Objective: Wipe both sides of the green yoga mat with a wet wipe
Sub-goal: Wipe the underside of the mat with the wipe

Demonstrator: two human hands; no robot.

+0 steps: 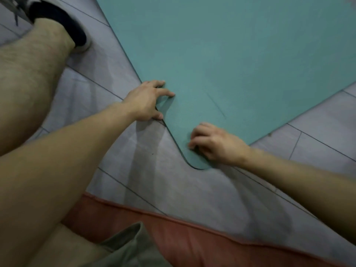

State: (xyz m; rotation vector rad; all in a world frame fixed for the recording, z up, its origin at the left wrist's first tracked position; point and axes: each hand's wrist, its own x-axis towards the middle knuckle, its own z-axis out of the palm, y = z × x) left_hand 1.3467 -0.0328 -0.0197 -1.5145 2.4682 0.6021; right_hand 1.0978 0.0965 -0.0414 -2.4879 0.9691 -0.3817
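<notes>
Green mat (pixel 231 54) flat on grey tile floor (pixel 173 189), rounded corner pointing toward us. Our left hand (pixel 146 101) at mat's left edge: fingers spread, tips pressing top surface, thumb against edge, nothing clasped. Our right hand (pixel 215 145) on mat just beside corner, fingers curled under, tips touching mat; blurred, so we cannot tell whether it holds anything. Red cushion (pixel 192 237) near us.
</notes>
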